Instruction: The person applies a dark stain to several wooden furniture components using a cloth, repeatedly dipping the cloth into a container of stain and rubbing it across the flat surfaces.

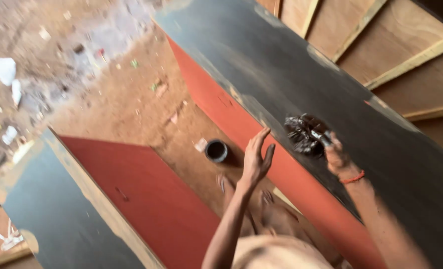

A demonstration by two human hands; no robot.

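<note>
My right hand (337,158) has its grip pinched on a black, paint-soaked rag (305,133), pressing it onto the dark panel (331,79). Left hand (257,157) hovers spread, holding nothing. Small black tin (216,150) sits on the dirt floor (131,99).

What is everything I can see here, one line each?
Panel: one, black top with red edge, right of centre.
Second panel: one, black and red, lower left.
Wad: one, black and crumpled, on the right-hand panel.
Pot: one, small, round and dark, on the ground between the panels.
Ground: reddish dirt, littered with scraps.
Wooden frames: brown boards with pale battens, top right.
Left hand: open, raised near the red edge.
Right hand: grip on the wad; red wristband.
</note>
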